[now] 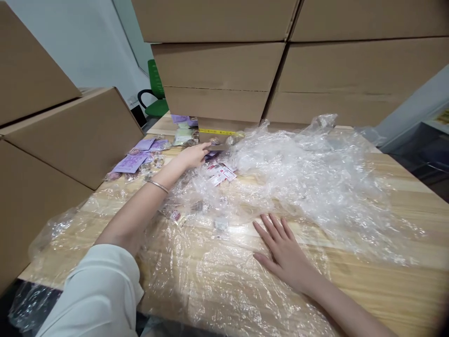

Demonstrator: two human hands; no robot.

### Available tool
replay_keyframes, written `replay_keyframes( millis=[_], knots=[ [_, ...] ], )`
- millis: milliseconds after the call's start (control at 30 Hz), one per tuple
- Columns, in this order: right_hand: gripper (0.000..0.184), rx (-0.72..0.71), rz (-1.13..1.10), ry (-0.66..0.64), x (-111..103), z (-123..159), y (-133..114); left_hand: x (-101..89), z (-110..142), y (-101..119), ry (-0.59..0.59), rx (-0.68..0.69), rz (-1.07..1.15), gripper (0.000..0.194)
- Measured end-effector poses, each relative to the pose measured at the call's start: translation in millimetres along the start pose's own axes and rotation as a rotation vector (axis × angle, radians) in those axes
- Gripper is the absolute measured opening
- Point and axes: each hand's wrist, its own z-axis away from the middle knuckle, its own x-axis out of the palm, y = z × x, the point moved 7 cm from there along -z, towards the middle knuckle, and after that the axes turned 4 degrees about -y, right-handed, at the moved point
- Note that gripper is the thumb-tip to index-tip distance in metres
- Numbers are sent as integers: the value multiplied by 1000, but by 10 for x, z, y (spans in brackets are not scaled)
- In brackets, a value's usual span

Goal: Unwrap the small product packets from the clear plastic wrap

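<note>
- Resting palm-down, fingers spread, R hand (282, 255) is released, nothing gripped; around it, thin clear plastic film (210, 290) on the pale wood-grain worktop (421, 187).
- L hand (197, 155), w/ thin silvery bangle (158, 186) at wrist, is at the edge of a low brown cardboard box (221, 148); can't tell if grasping or only touching.
- Yellow strip w/ dark marks (217, 131): at the box, just beyond L hand.
- Red-and-white printed packets (220, 174): just beside L hand, nr right.
- Flat purple printed packets (130, 162): left of L hand.
- Pale-green packet (184, 135): beyond L hand, slightly left.
- Crumpled clear plastic heap (308, 164): right of L hand, beyond R hand.
- Lg brown cardboard cartons (217, 65): stacked beyond both hands.
</note>
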Motion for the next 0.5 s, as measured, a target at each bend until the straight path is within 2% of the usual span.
replay_keyframes(
  millis=[167,267,333,400,433,500],
  knots=[
    [85,0,-16,-14,-3,-7,6,72,-113,0,27,-28,-65,36],
    [85,-3,-12,-16,-4,-8,7,-17,-132,18,68,-79,-89,37],
    [85,-4,-8,-17,-1,-6,12,-161,-47,39,101,-105,-99,37],
    [84,-4,-8,-15,-2,-2,19,-379,156,69,159,-132,-119,34],
    [83,-4,-11,-11,-5,1,20,-512,305,92,204,-146,-136,34],
    [80,-1,-22,-10,-15,5,15,-835,696,183,381,-173,-201,35]
  ],
)
